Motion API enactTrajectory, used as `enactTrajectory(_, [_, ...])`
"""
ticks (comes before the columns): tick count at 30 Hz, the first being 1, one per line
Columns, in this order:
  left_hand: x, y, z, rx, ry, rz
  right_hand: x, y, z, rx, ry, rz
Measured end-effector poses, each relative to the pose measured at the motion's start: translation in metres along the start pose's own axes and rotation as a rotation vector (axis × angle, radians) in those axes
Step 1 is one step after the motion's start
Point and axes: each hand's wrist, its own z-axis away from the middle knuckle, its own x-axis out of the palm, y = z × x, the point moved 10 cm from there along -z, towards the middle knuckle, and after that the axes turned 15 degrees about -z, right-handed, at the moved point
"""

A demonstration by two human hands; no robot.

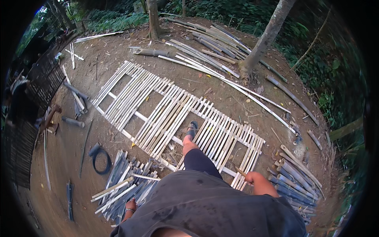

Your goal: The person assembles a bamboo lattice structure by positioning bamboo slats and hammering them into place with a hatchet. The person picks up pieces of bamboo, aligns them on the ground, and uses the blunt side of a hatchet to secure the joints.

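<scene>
Earth (63, 158) carries a slatted bamboo frame (167, 126), ahead-left of the right hand (252, 178), its fingers wrapped round a stick (239, 171). Left hand (131, 204), beside strips (118, 189): grip unclear. Sandalled foot (192, 129), between slats, could snag and stumble.

The right hand (250, 177) is closed in a grip, its knuckles turned upward; its bare forearm (266, 187) slants back and rightward from it, toward the torso (209, 205). Well to its left and nearer the body is the left hand (130, 204) — small in view, its finger pose unclear — with a pale band (130, 209) just behind it at the wrist. Ahead of both hands, between them, one leg (197, 161) stretches forward, the sandalled foot (192, 129) farthest out.
</scene>
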Motion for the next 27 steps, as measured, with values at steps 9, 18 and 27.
enactTrajectory(9, [-0.294, 0.339, -0.157, 0.197, 0.118, 0.571, -0.097, -0.144, -0.093, 0.007, -0.121, 0.025])
enactTrajectory(18, [-0.474, 0.709, -0.253, 0.427, 0.097, 0.279, -0.319, -0.255, -0.135, -0.007, -0.134, 0.047])
enactTrajectory(27, [-0.501, 0.720, -0.320, 0.284, 0.039, 0.020, -0.462, -0.352, -0.126, -0.361, 0.118, -0.636])
